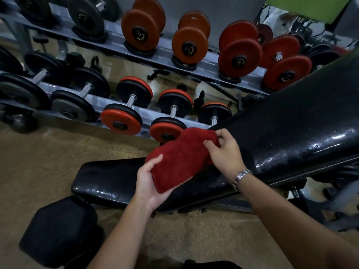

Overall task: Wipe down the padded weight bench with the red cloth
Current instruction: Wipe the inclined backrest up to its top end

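A folded red cloth (178, 158) is held in the air just above the black padded weight bench. My left hand (149, 183) cups the cloth's near end from below, thumb on top. My right hand (223, 150), with a metal watch on the wrist, pinches the cloth's far end. The bench seat pad (104, 179) lies flat below the hands. Its glossy inclined back pad (291, 129) rises to the right.
A two-tier dumbbell rack (120, 45) with black and red dumbbells runs across the back. A black hexagonal foot pad (58, 230) sits at the lower left on the brown floor (38, 162). The bench's metal frame (310, 200) extends at the right.
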`<state>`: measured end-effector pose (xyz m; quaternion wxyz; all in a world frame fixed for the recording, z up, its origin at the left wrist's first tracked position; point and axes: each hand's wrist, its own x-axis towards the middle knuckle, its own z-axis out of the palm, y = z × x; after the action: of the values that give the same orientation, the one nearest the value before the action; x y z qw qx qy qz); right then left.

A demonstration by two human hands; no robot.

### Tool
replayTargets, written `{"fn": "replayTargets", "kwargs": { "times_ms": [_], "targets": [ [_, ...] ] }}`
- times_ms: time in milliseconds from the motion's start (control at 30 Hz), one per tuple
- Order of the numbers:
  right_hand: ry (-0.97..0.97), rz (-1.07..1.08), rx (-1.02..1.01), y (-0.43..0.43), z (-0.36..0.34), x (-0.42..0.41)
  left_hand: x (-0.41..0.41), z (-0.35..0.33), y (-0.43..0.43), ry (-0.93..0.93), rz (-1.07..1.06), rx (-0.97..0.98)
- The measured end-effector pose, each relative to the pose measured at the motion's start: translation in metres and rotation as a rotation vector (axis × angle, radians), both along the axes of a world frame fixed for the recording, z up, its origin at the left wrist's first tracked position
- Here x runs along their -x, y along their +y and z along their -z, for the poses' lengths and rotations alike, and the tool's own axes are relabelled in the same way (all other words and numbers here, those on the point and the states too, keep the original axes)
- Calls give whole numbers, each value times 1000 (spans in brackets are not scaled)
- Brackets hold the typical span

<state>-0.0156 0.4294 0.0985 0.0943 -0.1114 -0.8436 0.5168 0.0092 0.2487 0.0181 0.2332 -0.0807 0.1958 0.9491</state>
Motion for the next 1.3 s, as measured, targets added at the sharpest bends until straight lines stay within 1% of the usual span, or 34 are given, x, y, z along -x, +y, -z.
{"fn": "replayTargets", "kwargs": {
  "times_ms": [33,67,167,267,300,333,367,433,467,500,567,600,667,733,800,867,900,967,1000,1033,1067,1100,1167,1233,1300],
  "targets": [
    [-10,18,33,3,0,2,1,-1,-2,-12,-13,28],
    [-23,28,25,5,0,4,2,-4,-5,-25,-24,57],
    [-70,34,-100,7,4,4,8,-15,-12,-43,-55,108],
    [-12,106,-205,-3,11,0,18,-30,-20,-43,-99,158],
    [9,138,-209,-8,13,-3,20,-34,-22,-36,-111,164],
    [-25,151,-175,-14,15,-6,22,-38,-24,-29,-121,167],
    [-116,128,-108,-22,16,-12,23,-42,-25,-23,-131,163],
    [-436,-41,87,-38,21,-25,24,-46,-27,-23,-145,142],
    [-547,-134,222,-45,23,-30,24,-48,-27,-23,-147,126],
    [-581,-188,380,-50,26,-31,23,-49,-26,-22,-145,111],
    [-502,-171,693,-58,25,-29,21,-49,-24,-13,-134,91],
    [-442,-139,788,-60,23,-26,19,-48,-22,-11,-129,84],
    [-337,-68,847,-62,16,-19,16,-45,-20,2,-113,65],
    [-282,-8,850,-61,10,-12,14,-41,-20,33,-106,54],
    [-268,18,844,-56,4,-7,14,-36,-20,78,-122,46],
    [-268,2,806,-50,-3,-3,16,-30,-20,114,-165,103],
    [-273,-19,762,-47,-6,-1,18,-27,-19,122,-202,181],
    [-281,-59,660,-40,-12,2,25,-22,-19,143,-283,438],
    [-279,-75,624,-36,-15,4,28,-22,-20,182,-322,589],
    [-276,-93,596,-33,-18,6,30,-22,-22,262,-344,720],
    [-280,-113,573,-30,-22,7,33,-22,-23,381,-334,824],
    [-290,-129,551,-28,-27,8,36,-24,-24,510,-280,901],
    [-321,-152,511,-22,-36,11,41,-33,-23,691,-110,983],
    [-355,-162,476,-17,-45,14,45,-40,-20,735,11,960],
    [-378,-154,429,-14,-55,16,44,-45,-16,746,8,902]
  ]
}}
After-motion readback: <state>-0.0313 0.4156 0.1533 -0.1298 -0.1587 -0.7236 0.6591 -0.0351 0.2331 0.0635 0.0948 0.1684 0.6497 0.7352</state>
